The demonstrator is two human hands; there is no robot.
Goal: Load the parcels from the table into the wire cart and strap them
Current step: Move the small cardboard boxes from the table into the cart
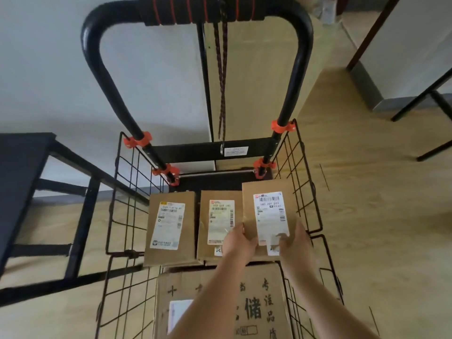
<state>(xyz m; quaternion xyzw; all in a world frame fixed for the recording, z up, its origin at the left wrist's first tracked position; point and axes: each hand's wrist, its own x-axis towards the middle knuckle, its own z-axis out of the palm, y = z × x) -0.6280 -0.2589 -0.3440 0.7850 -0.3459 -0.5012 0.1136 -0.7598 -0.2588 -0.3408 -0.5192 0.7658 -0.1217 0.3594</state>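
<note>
The wire cart (127, 192) holds four cardboard pieces; a large carton (208, 289) printed with big dark characters lies flat at the near end, a white label on its top; beyond it a left parcel (171, 228) and a middle parcel (217, 216) sit side by side, labels up, their near edges overlapping the carton; a right parcel (269, 204) is over the cart's right side, partly covering the middle one, and whether it rests on anything cannot be told; both forearms reach forward over the carton; the left hand (238, 243) grips that parcel's near left corner with curled fingers; the right hand (296, 243) grips its near right edge, thumb on the white label; the parcels are plain brown card, flat and rectangular; the cart's walls are thin black wire grid; its handle (97, 57) is a bent black tube with a ribbed foam grip (195, 8) ringed in orange, fixed by orange clamps (138, 140); a braided cord (222, 81) hangs from the grip to the crossbar; a dark table (17, 182) stands to the left on a pale wood-grain floor (367, 192).
</note>
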